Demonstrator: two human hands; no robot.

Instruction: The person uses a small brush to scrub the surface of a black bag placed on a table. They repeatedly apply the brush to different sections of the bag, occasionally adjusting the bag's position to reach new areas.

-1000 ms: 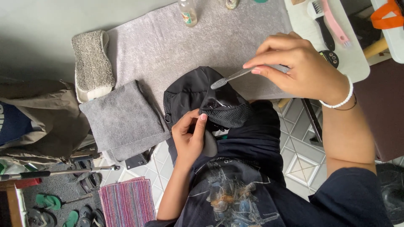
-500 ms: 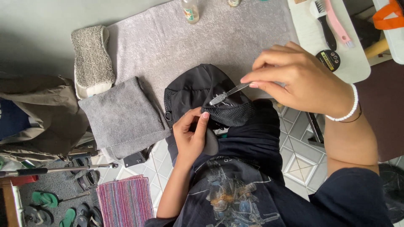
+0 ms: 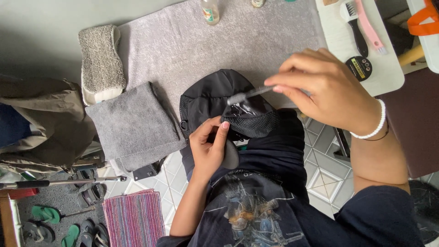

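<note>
A black cap [image 3: 215,98] with a mesh panel lies at the near edge of a grey towel [image 3: 238,41] spread over the table. My left hand [image 3: 210,146] grips the cap's lower edge, with the thumb pressed on the mesh. My right hand [image 3: 327,93] pinches a thin grey brush [image 3: 249,94], whose bristle end rests on the shiny patch on top of the cap.
A folded grey towel [image 3: 135,126] and a rough sponge pad [image 3: 100,61] lie to the left. A small bottle [image 3: 210,11] stands at the far edge. On a white tray [image 3: 366,77] at the right are a black brush, a pink brush and a round tin [image 3: 359,67]. Sandals and a striped mat lie on the floor.
My right hand first dropped toward the cap with the brush, then drew back right, leaving the bristle tip on the cap's top. My left hand keeps its hold.
</note>
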